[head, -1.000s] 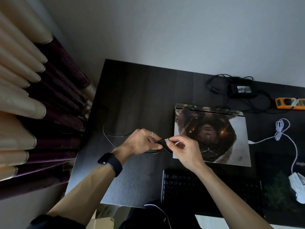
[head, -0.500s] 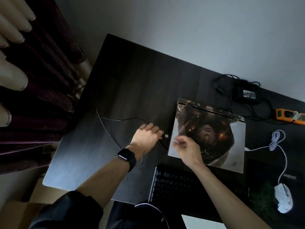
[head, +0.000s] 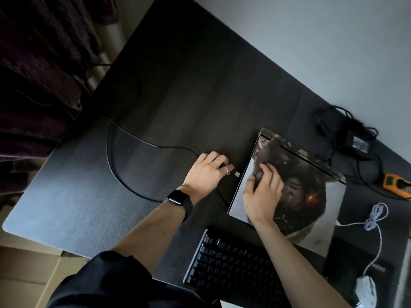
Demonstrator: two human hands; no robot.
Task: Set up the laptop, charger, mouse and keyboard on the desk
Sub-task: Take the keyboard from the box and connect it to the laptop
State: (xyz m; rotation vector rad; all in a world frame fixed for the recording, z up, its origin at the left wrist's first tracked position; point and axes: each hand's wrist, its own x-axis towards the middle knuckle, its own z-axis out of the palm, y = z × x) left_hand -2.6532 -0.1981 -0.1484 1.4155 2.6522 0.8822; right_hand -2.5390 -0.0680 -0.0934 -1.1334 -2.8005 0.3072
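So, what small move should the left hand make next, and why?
Probably slide the plug into the left edge of the laptop: the left hand holds it just short of that edge, and the right hand rests on the closed lid, seemingly steadying it.

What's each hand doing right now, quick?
Left hand: pinching the cable plug at the laptop's left edge.
Right hand: open, fingers resting on the laptop lid.

Dim, cool light is falling across the dark desk (head: 77, 196), brightening its near-left corner while the far-left curtain (head: 33, 63) is sinking into shadow. The wide lens is bending the edges; motion blur is softening the charger (head: 360, 142) and mouse (head: 365, 292) at right.
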